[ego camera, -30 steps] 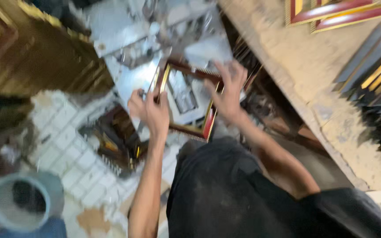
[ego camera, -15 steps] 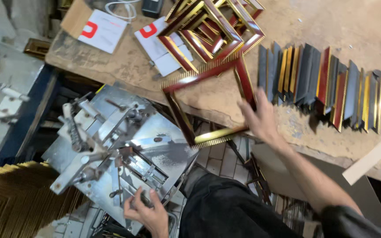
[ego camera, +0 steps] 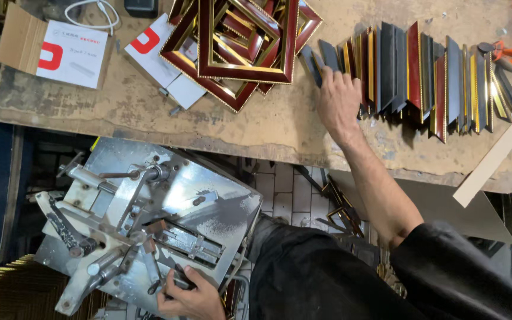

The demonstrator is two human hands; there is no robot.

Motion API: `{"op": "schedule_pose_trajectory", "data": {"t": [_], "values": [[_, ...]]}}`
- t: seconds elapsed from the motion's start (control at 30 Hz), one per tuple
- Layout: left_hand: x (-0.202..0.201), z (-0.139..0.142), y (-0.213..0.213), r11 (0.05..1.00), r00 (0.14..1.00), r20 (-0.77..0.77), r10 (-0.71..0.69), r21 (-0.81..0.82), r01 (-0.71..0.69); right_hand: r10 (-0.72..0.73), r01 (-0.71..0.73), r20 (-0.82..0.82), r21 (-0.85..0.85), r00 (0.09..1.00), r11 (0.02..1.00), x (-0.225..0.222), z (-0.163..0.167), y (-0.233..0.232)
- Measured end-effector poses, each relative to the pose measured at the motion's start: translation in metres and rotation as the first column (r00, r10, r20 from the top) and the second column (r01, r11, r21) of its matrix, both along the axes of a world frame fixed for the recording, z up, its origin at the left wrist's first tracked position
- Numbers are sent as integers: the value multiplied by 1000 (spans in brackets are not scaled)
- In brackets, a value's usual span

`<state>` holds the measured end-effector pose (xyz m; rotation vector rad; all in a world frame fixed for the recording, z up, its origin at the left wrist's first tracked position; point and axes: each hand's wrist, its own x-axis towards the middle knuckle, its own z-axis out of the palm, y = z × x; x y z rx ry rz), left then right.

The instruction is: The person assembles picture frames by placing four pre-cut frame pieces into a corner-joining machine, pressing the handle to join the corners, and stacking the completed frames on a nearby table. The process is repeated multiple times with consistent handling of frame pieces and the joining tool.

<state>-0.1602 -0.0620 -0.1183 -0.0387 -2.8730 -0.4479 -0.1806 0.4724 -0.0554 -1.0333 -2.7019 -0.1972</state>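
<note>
- On the worn wooden workbench (ego camera: pixel 280 127), along its far right stretch, a row of cut frame mouldings in black, gold and dark red (ego camera: pixel 422 74) is stood on edge, and its left end is reached by the right hand (ego camera: pixel 338 101).
- The right hand's fingers (ego camera: pixel 327 76) are spread and laid against the leftmost dark strips; nothing is seen to be clasped, and the hand is judged open and merely touching.
- Below the bench's near edge, the grey metal frame-joining machine (ego camera: pixel 149 219) is held at its lower edge by the left hand (ego camera: pixel 188 296), whose fingers are curled around a dark part of it.
- At the far middle of the bench, a stack of joined red-and-gold picture frames (ego camera: pixel 238 41) is piled just beside the row's left end.
- A single strip would best be pinched at its near end and lifted straight up, so that its neighbours are not tipped over.
- Bare bench is left between the row and the near edge; room is tighter leftward by the stack, and orange-handled pliers (ego camera: pixel 508 53) lie at the far right corner.
</note>
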Motion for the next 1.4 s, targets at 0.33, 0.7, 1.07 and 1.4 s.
{"op": "schedule_pose_trajectory", "data": {"t": [0.33, 0.7, 1.07, 1.4], "values": [[-9, 19, 6, 925, 975, -198, -104, 340, 167, -171, -108, -465, -514, 869, 851, 19, 86, -52], [-33, 73, 16, 586, 522, -350, -778, -106, 803, 494, -38, -186, -955, 849, -295, 32, 66, -283], [25, 21, -24, 1000, 996, -83, -20, -12, 19, 949, -923, -36, -248, 312, 294, -35, 18, -335], [-33, 14, -30, 974, 968, -160, 192, 154, -167, 881, -892, -230, -299, 413, 340, -8, -7, -299]]}}
